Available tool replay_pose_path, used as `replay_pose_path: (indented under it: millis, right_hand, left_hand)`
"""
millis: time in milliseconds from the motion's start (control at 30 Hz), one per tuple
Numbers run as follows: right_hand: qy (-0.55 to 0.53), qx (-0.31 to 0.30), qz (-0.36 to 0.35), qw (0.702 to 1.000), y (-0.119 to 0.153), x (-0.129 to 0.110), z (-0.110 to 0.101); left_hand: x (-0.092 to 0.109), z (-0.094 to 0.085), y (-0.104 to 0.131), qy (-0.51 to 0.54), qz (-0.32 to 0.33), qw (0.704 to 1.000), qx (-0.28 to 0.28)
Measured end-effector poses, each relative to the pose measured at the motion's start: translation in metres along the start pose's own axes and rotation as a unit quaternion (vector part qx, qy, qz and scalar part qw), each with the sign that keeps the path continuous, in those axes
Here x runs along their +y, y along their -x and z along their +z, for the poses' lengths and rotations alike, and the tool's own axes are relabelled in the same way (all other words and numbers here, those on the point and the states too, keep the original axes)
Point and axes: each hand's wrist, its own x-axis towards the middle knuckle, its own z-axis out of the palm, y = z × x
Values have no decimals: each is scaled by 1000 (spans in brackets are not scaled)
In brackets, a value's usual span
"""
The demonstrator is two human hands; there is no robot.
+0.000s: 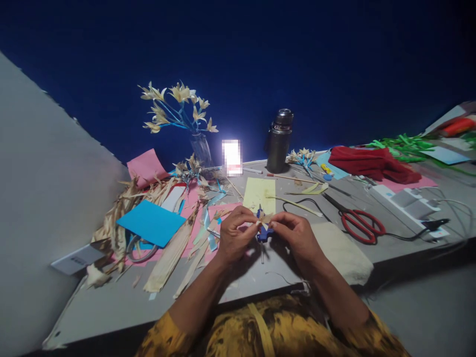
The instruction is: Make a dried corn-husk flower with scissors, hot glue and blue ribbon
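Observation:
Between my hands is a small cream flower [264, 218] of dried husk, like those in the vase. My left hand [238, 233] pinches its left side with thumb and fingers. On the other side, the fingertips of my right hand [296, 234] close on its edge. Just behind and below the flower lies a blue glue gun [265, 234], partly hidden by it, with a clear glue stick [262, 254] at its near end. A pale yellow sheet [256, 191] lies on the table beyond my fingers.
Red-handled scissors [362, 225] and a white power strip [411, 210] lie to the right. A dark flask [279, 144] and a glass vase [202, 151] of husk flowers stand at the back. Dried husks [173, 253] and a blue sheet [150, 223] cover the left.

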Motion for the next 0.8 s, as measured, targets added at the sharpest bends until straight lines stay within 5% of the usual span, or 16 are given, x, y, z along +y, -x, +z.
replay_pose_path:
  millis: [333, 600, 800]
  right_hand:
    - [15, 42, -24, 999, 20, -6, -17]
    - [81, 7, -95, 992, 47, -26, -10]
    - [181, -92, -140, 969, 67, -61, -4]
  left_hand:
    - [14, -6, -3, 146, -141, 976, -72]
    - [38, -15, 18, 99, 2, 989, -114]
    - [47, -21, 51, 78, 53, 984, -153]
